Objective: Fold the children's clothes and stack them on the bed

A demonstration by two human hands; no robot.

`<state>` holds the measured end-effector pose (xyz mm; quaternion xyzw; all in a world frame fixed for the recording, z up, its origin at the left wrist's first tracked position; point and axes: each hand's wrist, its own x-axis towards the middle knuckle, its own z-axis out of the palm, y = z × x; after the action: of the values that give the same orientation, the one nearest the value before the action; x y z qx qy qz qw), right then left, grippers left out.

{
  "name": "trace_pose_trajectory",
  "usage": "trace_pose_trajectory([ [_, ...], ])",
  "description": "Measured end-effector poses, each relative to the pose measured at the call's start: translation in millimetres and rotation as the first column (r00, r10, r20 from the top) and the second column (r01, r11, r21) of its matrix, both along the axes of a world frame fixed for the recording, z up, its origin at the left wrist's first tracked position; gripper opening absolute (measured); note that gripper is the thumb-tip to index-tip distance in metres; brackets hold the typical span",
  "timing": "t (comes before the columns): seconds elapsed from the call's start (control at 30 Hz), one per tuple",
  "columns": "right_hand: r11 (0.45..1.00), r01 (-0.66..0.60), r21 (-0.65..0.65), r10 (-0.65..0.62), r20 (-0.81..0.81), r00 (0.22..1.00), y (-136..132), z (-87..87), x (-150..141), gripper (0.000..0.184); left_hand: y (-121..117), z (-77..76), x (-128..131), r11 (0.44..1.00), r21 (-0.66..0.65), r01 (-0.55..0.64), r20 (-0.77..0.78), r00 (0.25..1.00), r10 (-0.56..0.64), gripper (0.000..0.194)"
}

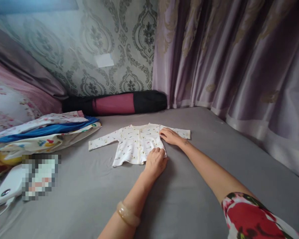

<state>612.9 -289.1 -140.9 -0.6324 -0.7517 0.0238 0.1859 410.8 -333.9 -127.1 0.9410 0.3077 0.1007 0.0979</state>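
A small white baby shirt (132, 144) with a scattered little print lies flat on the grey bedsheet, its sleeves spread out to both sides. A pale button strip runs down its front. My left hand (155, 161), with a pale bangle (128, 214) on the wrist, has its fingers curled on the lower right corner of the shirt's hem. Higher up, my right hand (169, 136) pinches the shirt's right side just below the sleeve. The fingertips of both hands are partly hidden.
Folded clothes (52, 132) are stacked at the left. Nearby lie a white power bank (11, 186) with a cable and a blurred-out item (41, 177). A black and maroon roll (114, 103) rests against the patterned wall. Purple curtains (214, 59) hang along the right side.
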Motion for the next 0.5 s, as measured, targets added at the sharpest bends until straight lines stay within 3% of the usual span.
trace_pose_trajectory([
  [0.13, 1.0, -0.023, 0.0, 0.023, 0.155, 0.988, -8, 2.1, -3, 0.026, 0, -6.3, 1, 0.999, 0.03, -0.039, 0.039, 0.998, 0.038, 0.019],
  [0.33, 0.998, -0.061, -0.003, 0.059, 0.308, 0.949, -8, 2.2, 0, 0.035, 6, -5.0, -3, 0.974, -0.161, -0.161, 0.194, 0.962, 0.191, 0.018],
  [0.5, 0.993, -0.112, -0.039, 0.118, 0.377, 0.918, 1, 5.1, 7, 0.026, 4, -4.1, -3, 0.99, -0.139, -0.019, 0.255, 0.965, 0.055, 0.017],
])
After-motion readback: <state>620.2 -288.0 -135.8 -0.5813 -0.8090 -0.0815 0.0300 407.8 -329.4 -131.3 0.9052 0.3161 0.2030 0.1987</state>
